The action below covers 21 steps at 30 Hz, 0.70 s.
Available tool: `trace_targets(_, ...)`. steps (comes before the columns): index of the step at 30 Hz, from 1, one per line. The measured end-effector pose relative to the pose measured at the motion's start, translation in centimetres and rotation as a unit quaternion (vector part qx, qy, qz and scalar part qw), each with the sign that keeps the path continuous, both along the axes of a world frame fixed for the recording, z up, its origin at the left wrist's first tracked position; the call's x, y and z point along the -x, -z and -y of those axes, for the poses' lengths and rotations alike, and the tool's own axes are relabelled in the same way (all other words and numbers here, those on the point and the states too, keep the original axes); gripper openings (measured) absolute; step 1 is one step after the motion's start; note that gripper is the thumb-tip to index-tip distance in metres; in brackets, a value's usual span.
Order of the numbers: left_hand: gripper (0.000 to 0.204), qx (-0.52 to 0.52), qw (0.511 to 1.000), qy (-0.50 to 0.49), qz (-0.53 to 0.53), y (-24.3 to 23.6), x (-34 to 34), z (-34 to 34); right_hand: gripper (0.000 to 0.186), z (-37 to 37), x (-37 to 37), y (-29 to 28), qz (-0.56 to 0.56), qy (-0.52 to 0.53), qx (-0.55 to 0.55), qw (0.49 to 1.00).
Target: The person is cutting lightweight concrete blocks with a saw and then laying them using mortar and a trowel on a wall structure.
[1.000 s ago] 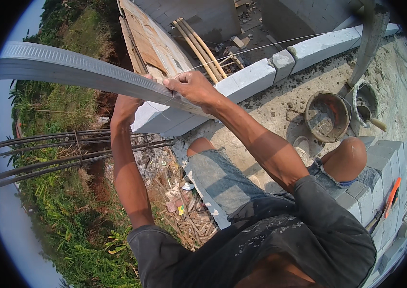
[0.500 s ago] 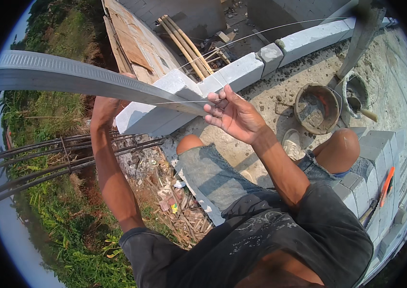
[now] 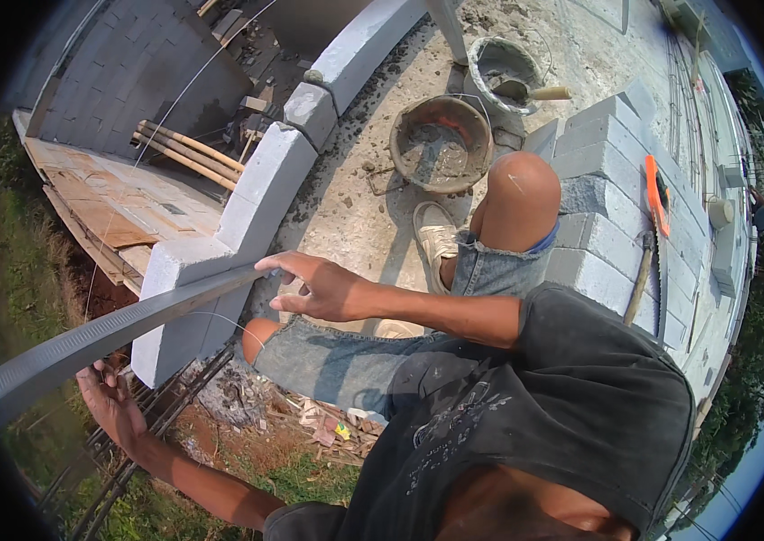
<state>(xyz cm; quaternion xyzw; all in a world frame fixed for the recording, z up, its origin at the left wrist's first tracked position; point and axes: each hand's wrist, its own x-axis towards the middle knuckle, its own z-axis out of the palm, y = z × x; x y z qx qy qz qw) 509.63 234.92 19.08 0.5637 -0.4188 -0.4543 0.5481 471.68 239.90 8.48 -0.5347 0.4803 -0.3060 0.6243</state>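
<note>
A long ribbed metal channel slants from the lower left up to the white block corner of a low wall. Below its lower-left part is my left hand, fingers curled and pinched at a thin string that comes down behind the channel; where they meet is partly hidden. At the channel's other end is my right hand, thumb and fingers apart, fingertips by the metal. A loose white line curves beneath the channel towards my knee.
A mortar bucket and a pale bucket with a trowel stand beyond my legs. Stacked grey blocks, an orange-handled saw and a hammer are at right. Steel bars jut out over a drop at left.
The view has swung to the right. My right hand has let go of the string and moved to the channel's end. My left hand is now lower, beneath the channel.
</note>
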Motion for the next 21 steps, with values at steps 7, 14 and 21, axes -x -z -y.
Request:
trace_targets(7, 0.021, 0.007, 0.99, -0.13, 0.057, -4.3, 0.5, 1.1, 0.066, 11.1, -11.2, -5.9, 0.264, -0.053, 0.182, 0.946)
trace_targets(14, 0.024, -0.041, 0.969, -0.098, 0.225, -0.3, 0.5, 0.3, 0.042, 10.5, -12.0, -5.0, 0.182, 0.021, 0.199, 0.963)
trace_targets(21, 0.023, -0.054, 0.981, -0.111, 0.149, 3.8, 2.9, -3.7, 0.046, 2.6, -10.9, 1.3, 0.071, -0.078, 0.066, 0.992)
